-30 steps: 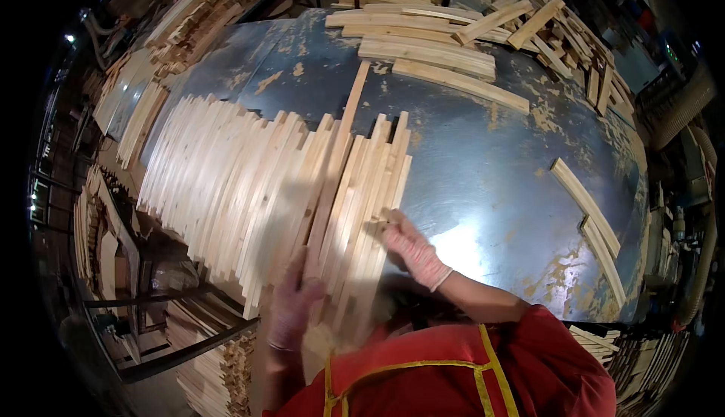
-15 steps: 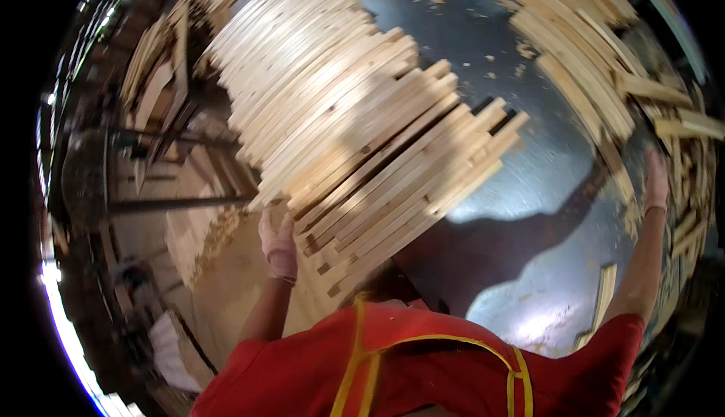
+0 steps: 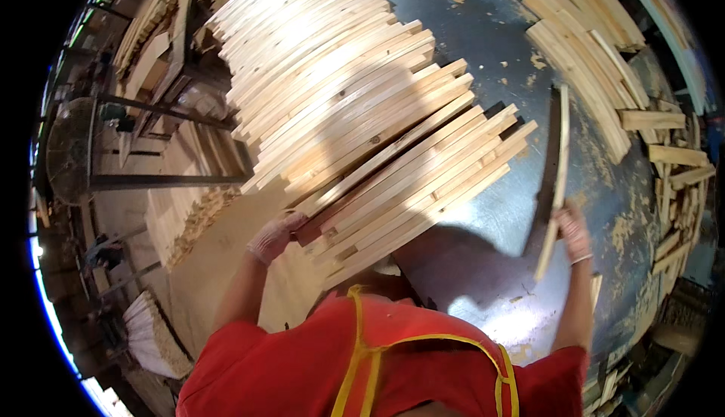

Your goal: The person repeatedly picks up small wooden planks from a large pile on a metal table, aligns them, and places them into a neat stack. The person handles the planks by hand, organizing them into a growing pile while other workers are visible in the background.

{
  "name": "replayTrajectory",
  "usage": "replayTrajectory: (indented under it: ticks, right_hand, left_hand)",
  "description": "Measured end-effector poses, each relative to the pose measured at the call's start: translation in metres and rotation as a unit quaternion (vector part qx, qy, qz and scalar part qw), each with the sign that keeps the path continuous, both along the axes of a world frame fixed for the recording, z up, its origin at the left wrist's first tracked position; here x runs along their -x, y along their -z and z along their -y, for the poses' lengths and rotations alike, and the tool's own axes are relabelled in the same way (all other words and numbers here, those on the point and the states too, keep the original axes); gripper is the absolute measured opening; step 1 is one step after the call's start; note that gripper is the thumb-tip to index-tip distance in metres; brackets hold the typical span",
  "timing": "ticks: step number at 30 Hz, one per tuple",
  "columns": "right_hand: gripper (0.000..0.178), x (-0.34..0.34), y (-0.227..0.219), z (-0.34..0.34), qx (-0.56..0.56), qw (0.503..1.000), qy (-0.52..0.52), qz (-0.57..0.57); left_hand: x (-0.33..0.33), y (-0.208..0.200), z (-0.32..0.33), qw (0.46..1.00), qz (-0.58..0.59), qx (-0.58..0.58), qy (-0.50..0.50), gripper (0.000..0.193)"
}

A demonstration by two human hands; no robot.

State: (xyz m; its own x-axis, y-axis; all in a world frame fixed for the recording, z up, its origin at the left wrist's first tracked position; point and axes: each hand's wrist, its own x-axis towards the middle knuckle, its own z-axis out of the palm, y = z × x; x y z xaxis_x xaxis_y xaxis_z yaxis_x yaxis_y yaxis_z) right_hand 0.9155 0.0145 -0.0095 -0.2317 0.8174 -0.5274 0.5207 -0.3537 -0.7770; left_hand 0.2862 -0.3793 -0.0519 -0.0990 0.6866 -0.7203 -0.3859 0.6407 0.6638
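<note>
A: What takes up the most room?
B: A worn metal table (image 3: 483, 32), showing beyond and to the right of the row of strips (image 3: 332, 107). The row is made of pale wooden lengths, side by side, ends uneven.
A: And farther out?
B: Well right of the row, a stack of boards (image 3: 578, 70), with short pieces (image 3: 674, 156) past its right side.
A: Where is the single strip (image 3: 561, 160)?
B: Right of the row and apart from it, over the table, with a dark shadow alongside. I can't tell whether it is wholly lifted.
A: How should it handle?
B: Light and stiff, I'd judge; a little slippery on smooth faces, perhaps splintery at the edges, hardly fragile. Mid-length should balance best. The right hand (image 3: 572, 232) has its fingers wrapped around it nearer the lower end, so the far end could dip.
A: The left hand (image 3: 276, 237)?
B: At the row's lower-left ends, fingertips touching; whether they pinch a strip, I can't tell.
</note>
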Motion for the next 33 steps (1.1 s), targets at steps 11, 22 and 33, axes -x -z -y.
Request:
replayTrajectory:
  ticks: [11, 22, 33]
  right_hand:
    - [0.065, 0.264, -0.002, 0.227, 0.111, 0.993, 0.002, -0.051]
    - [0.067, 0.275, -0.017, 0.230, 0.099, 0.949, 0.107, -0.281]
    - [0.052, 0.011, 0.013, 0.256, -0.130, 0.962, 0.178, 0.162]
  left_hand:
    - [-0.036, -0.135, -0.115, 0.936, -0.220, -0.169, 0.217, 0.082]
    - [-0.005, -0.068, -0.089, 0.903, -0.325, -0.278, -0.042, 0.079]
    - [-0.047, -0.124, -0.241, 0.864, -0.341, -0.350, 0.120, 0.072]
